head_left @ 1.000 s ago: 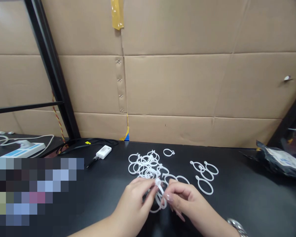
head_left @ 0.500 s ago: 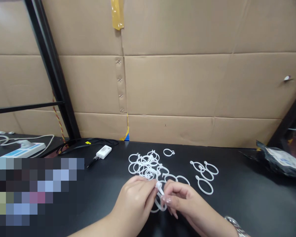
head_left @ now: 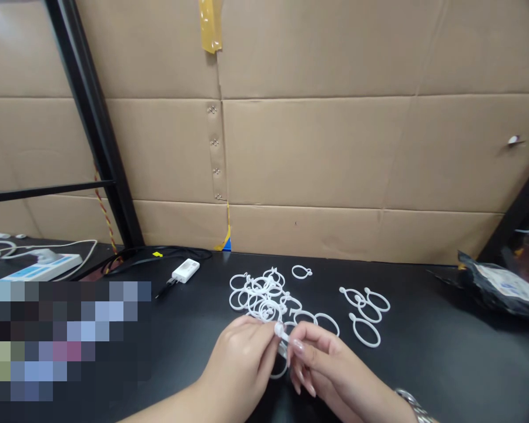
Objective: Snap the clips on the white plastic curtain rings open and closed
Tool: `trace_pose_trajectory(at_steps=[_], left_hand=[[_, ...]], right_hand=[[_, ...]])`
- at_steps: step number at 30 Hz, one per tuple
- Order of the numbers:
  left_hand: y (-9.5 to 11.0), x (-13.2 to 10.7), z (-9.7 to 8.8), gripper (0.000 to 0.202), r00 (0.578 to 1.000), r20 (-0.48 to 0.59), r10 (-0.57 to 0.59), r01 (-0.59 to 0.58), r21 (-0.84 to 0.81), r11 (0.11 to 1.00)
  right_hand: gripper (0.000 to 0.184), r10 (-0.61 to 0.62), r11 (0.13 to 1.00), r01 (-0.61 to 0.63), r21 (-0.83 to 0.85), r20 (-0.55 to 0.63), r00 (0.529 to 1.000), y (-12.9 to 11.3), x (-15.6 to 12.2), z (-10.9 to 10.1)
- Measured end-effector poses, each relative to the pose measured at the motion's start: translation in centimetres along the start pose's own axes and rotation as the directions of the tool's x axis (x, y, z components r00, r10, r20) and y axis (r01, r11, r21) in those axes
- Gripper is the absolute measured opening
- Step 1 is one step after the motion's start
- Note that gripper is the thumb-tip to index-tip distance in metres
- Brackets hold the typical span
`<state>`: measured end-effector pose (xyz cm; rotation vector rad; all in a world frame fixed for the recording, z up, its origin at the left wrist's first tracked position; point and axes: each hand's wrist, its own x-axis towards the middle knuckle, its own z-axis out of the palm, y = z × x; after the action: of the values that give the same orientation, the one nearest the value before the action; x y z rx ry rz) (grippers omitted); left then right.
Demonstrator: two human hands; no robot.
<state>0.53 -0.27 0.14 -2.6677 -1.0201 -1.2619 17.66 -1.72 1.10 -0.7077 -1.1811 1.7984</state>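
Observation:
Near the table's front, both hands meet over a white plastic curtain ring (head_left: 280, 330) with a small knob-like end. My left hand (head_left: 244, 352) pinches it between thumb and fingers. From the right, the thumb and forefinger of my right hand (head_left: 324, 358) are closed on the same ring, while the other fingers curl loosely below. Much of this ring is hidden by the fingers. Just beyond the hands lies a heap of similar white rings (head_left: 264, 294), overlapping one another. Part of another white ring (head_left: 280, 375) shows beneath my left fingers.
Several separate rings (head_left: 367, 333) lie to the right, and a single ring (head_left: 300, 271) sits behind the heap. A white charger (head_left: 186, 271) with a black cable is at the left. A black plastic bag (head_left: 506, 288) rests far right. Cardboard (head_left: 312, 153) walls the back.
My right fingers have shifted slightly, with the lower ones opening downward. The held ring has turned, and its hoop is now more hidden between the hands. The heap stays put.

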Motion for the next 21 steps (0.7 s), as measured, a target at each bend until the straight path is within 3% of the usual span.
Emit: trace_pose_trajectory(at_steps=[9,21], left_hand=[[0.0,0.04,0.25,0.025,1.0,-0.01,0.014,-0.013,0.034,0.999],[-0.16,-0.44,0.54,0.03,0.987,0.012,0.159,-0.159,0.102,0.982]], right_hand=[[0.033,-0.014,1.0,0.014,0.001,0.022,1.0,0.64,-0.08,0.04],[0.038,0.03,0.999,-0.027,0.039,-0.096,0.995,0.45,0.11,0.4]])
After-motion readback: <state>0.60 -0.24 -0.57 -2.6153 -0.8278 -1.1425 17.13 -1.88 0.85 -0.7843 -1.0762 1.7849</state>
